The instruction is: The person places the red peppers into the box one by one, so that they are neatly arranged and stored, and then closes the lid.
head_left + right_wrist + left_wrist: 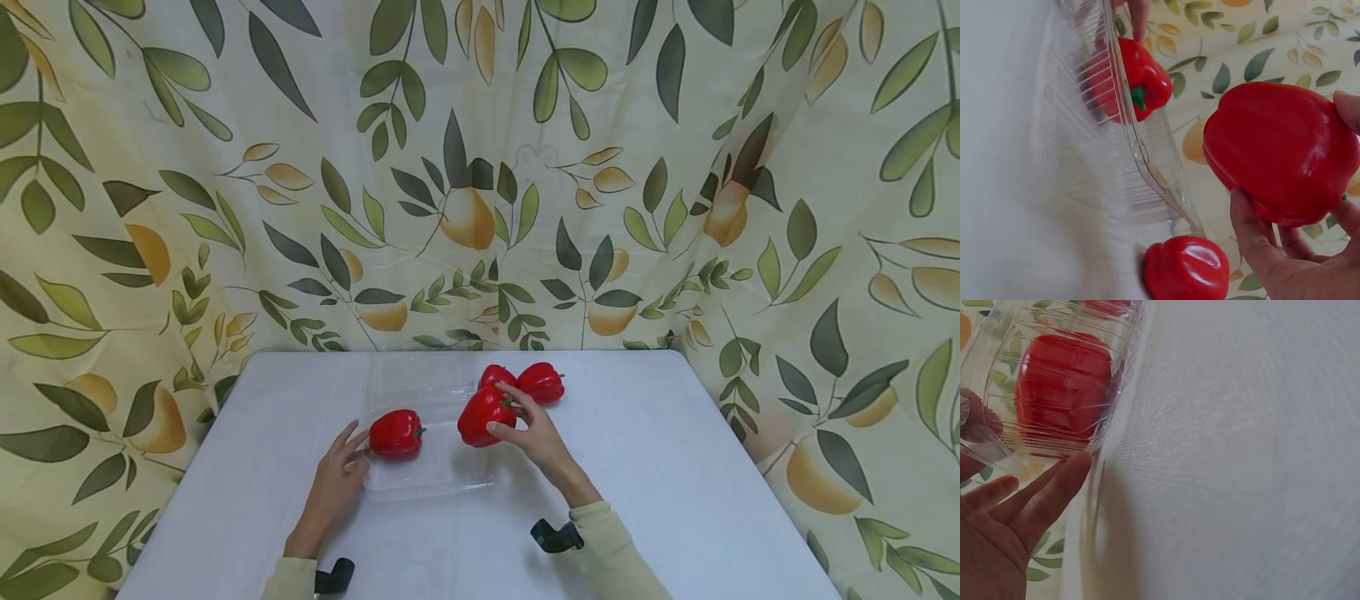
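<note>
In the head view a red bell pepper (pixel 395 434) lies on its side at the left end of a clear plastic container (pixel 467 485). My left hand (pixel 339 475) is at the container's left side. Straight fingertips (pixel 1079 467) touch its outer wall in the left wrist view, and another fingertip shows through the plastic near the rim. My right hand (pixel 542 440) grips a second red bell pepper (pixel 483 417) between thumb and fingers, raised over the container's right side. Its green stem points toward the palm. In the right wrist view this pepper (pixel 1279 153) is well above the rim.
Two more red bell peppers, one (pixel 541 383) in full sight and one (pixel 495 376) partly hidden behind the held pepper, lie at the back right. The container's clear lid (pixel 420 375) spreads behind it on the white table (pixel 637 467). A patterned curtain (pixel 480 275) hangs behind.
</note>
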`<state>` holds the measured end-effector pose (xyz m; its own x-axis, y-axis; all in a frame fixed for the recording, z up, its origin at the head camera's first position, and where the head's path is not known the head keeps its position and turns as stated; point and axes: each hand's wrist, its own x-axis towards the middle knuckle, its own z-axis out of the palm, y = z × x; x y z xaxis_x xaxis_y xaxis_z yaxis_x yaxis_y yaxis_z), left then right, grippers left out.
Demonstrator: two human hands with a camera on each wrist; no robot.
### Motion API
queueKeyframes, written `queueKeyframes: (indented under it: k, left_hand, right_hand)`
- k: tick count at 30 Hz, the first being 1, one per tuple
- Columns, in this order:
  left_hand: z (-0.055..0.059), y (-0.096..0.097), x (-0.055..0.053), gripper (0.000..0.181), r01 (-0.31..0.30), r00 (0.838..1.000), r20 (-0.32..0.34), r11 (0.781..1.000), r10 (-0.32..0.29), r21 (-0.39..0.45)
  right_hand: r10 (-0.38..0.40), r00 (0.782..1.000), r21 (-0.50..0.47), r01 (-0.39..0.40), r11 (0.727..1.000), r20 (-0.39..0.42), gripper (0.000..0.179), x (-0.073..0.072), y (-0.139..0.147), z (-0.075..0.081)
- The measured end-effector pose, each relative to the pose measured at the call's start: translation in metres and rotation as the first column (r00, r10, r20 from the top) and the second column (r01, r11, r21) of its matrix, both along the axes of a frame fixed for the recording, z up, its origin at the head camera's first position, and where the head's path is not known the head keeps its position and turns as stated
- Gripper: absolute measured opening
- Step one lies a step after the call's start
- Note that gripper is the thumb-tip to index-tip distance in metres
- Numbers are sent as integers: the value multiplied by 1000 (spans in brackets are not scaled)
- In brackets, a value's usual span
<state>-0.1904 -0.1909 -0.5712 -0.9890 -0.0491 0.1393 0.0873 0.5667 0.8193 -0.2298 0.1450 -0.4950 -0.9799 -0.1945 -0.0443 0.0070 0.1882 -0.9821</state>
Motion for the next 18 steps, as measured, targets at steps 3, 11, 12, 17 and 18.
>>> queueKeyframes:
  k: [3,11,12,17,18]
  left_hand:
    - [1,1,0,47,-6,1000,8,1000,6,-3]
    - [-1,1,0,47,-11,1000,24,1000,11,-3]
    - [0,1,0,47,-9,1000,23,1000,9,-2]
    - [0,1,0,47,-4,1000,17,1000,4,-8]
    - [0,1,0,47,-3,1000,15,1000,4,-9]
  right_hand:
    - [7,1000,-1,-7,1000,7,80,0,-2,-1]
    - [30,1000,4,-30,1000,4,73,-1,-7,-1]
    - [32,999,2,-32,1000,4,72,-1,-8,-1]
    - [43,999,-6,-43,999,3,71,-3,-10,-4]
    - [44,999,-4,-44,999,3,71,-3,-11,-4]
